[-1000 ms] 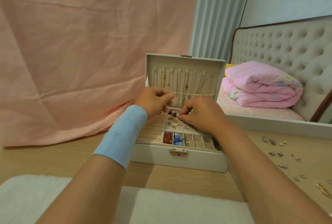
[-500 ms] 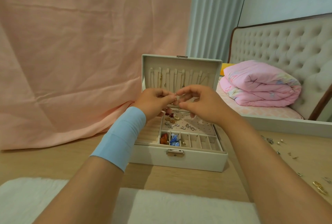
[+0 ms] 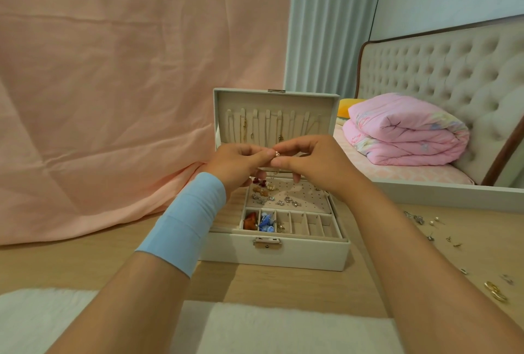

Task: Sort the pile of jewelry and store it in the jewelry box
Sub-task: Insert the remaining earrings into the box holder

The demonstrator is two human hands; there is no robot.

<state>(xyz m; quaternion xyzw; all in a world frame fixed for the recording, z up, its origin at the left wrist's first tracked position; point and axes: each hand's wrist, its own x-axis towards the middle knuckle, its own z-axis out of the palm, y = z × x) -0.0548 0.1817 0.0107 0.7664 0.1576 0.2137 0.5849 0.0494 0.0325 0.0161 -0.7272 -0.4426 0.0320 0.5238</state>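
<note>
Fingertips of left hand (image 3: 238, 162) and right hand (image 3: 314, 162) pinch one small earring (image 3: 277, 154) between them, raised above the open box (image 3: 279, 251), higher than a second ago. Loose jewelry (image 3: 425, 223) lies near the table's (image 3: 85, 263) right edge. No writing legible.

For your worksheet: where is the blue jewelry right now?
Head view: blue jewelry sits in the jewelry box front row, second compartment from left, beside orange pieces.

A home bedroom: tufted headboard (image 3: 442, 75), folded pink quilt (image 3: 405, 129).
</note>
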